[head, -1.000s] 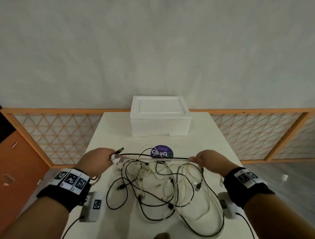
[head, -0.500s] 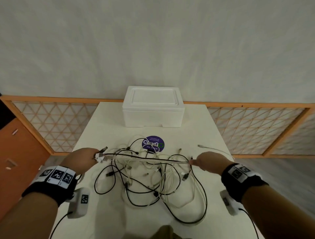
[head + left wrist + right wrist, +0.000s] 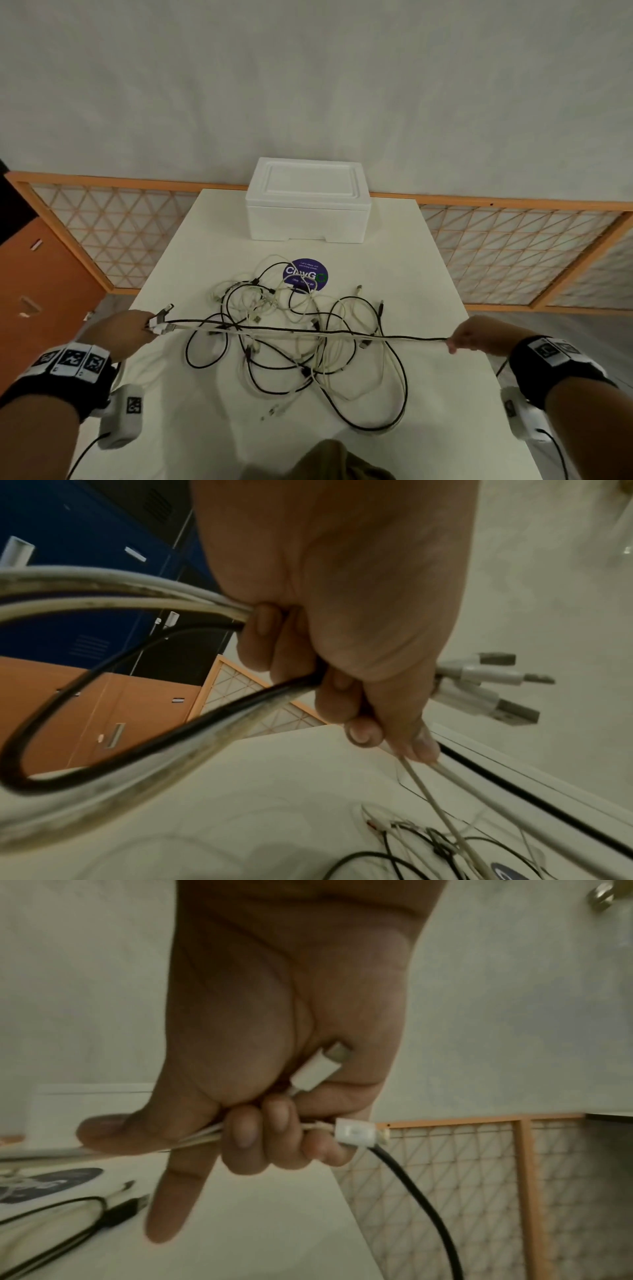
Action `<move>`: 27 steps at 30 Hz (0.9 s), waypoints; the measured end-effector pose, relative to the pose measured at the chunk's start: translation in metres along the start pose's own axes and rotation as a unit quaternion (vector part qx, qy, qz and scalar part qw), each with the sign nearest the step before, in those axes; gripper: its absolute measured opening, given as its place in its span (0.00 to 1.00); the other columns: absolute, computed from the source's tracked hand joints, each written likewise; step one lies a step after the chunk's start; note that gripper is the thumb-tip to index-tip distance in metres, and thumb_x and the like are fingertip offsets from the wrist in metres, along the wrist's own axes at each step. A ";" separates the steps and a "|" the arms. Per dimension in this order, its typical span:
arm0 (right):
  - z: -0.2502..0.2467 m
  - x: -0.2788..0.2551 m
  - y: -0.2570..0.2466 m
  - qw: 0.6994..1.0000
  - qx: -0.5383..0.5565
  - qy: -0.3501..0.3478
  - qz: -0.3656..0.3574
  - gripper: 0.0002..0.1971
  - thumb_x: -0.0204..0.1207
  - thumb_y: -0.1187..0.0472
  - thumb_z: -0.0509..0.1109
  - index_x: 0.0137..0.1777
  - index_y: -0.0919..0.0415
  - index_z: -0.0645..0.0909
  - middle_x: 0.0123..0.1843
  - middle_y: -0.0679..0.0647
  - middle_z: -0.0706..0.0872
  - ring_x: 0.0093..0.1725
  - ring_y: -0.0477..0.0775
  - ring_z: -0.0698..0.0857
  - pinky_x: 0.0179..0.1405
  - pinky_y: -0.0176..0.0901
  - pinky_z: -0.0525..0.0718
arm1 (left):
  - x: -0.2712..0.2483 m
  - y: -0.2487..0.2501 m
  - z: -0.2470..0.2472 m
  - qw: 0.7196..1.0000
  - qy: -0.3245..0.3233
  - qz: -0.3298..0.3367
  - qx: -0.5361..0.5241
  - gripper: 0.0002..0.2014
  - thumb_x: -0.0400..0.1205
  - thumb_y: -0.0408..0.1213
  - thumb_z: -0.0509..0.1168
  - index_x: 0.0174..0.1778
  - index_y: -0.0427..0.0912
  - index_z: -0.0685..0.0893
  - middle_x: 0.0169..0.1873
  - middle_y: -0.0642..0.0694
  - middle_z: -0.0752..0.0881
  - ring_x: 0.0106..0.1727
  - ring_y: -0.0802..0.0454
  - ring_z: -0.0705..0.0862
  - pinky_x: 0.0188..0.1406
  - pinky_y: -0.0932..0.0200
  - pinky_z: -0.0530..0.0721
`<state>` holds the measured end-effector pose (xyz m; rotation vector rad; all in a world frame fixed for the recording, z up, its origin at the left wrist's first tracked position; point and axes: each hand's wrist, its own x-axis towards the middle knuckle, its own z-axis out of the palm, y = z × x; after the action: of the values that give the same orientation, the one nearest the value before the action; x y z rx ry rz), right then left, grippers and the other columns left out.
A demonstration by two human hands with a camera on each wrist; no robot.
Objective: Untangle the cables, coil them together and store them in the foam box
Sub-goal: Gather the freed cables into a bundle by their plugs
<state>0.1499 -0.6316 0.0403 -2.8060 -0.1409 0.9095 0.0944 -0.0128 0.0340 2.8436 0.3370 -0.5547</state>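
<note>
Left hand [image 3: 118, 330] and right hand [image 3: 478, 337] each clamp the cables [image 3: 308, 334], stretched taut between them above the tangle [image 3: 298, 342] on the bench [image 3: 428, 274]; foam box [image 3: 308, 202] far, lid on.

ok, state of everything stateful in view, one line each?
foam box: lid on, at the far end of the table.
stretched cables: black and white, pulled taut between both hands, above the pile.
cable pile: still tangled, loose on the table.
left hand: grip around cable loops, plugs sticking out.
right hand: grip around cable ends, index finger extended.
</note>
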 end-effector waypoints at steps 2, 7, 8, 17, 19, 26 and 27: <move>0.001 0.000 0.015 0.999 -0.022 0.007 0.035 0.18 0.79 0.38 0.60 0.37 0.44 0.86 0.46 0.43 0.85 0.46 0.41 0.81 0.50 0.38 0.73 | -0.005 0.007 0.000 1.000 -0.017 0.000 0.008 0.12 0.84 0.40 0.63 0.33 0.46 0.77 0.32 0.48 0.80 0.35 0.51 0.79 0.34 0.58 0.71; 0.013 0.013 0.035 0.982 -0.116 -0.025 0.147 0.25 0.81 0.36 0.54 0.43 0.52 0.85 0.40 0.46 0.82 0.44 0.45 0.80 0.52 0.40 0.73 | -0.024 0.046 -0.004 0.998 -0.043 0.040 -0.001 0.13 0.82 0.40 0.64 0.31 0.46 0.77 0.33 0.48 0.81 0.35 0.53 0.78 0.29 0.65 0.68; 0.015 0.017 0.035 0.976 -0.147 -0.034 0.159 0.26 0.80 0.36 0.55 0.49 0.55 0.85 0.39 0.46 0.81 0.43 0.46 0.81 0.50 0.39 0.74 | -0.029 0.056 -0.007 0.997 -0.040 0.058 -0.010 0.12 0.81 0.40 0.65 0.30 0.47 0.78 0.32 0.50 0.82 0.35 0.55 0.79 0.29 0.66 0.69; -0.030 -0.003 -0.195 0.943 0.028 0.234 -0.235 0.31 0.72 0.46 0.74 0.74 0.55 0.73 0.71 0.54 0.77 0.71 0.53 0.74 0.71 0.39 0.66 | -0.060 0.145 -0.043 0.917 0.083 0.154 -0.358 0.22 0.79 0.60 0.62 0.31 0.46 0.84 0.32 0.50 0.85 0.30 0.57 0.80 0.41 0.55 0.74; -0.027 -0.030 -0.254 0.923 0.100 0.173 -0.327 0.41 0.66 0.42 0.77 0.77 0.55 0.67 0.72 0.51 0.76 0.72 0.49 0.73 0.72 0.37 0.67 | -0.068 0.166 -0.048 0.856 0.073 0.175 -0.481 0.25 0.75 0.62 0.64 0.27 0.43 0.73 0.23 0.45 0.70 0.23 0.51 0.65 0.30 0.57 0.62; 0.015 -0.039 -0.324 0.887 0.252 0.061 -0.382 0.06 0.77 0.65 0.62 0.50 0.63 0.78 0.37 0.57 0.87 0.31 0.47 0.82 0.39 0.41 0.81 | -0.086 0.193 -0.070 0.656 0.010 0.228 -0.719 0.25 0.80 0.53 0.59 0.20 0.45 0.64 0.20 0.47 0.61 0.18 0.54 0.60 0.20 0.63 0.66; 0.015 -0.036 -0.318 0.891 0.237 0.072 -0.381 0.05 0.80 0.63 0.61 0.49 0.61 0.77 0.36 0.56 0.85 0.31 0.50 0.82 0.39 0.45 0.82 | -0.086 0.187 -0.071 0.647 0.009 0.222 -0.729 0.26 0.81 0.54 0.57 0.20 0.45 0.64 0.20 0.47 0.61 0.19 0.53 0.61 0.21 0.62 0.70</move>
<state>0.1017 -0.3240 0.1149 -2.0581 -0.8081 0.4499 0.0906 -0.1874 0.1648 1.2189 -0.0038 -0.0101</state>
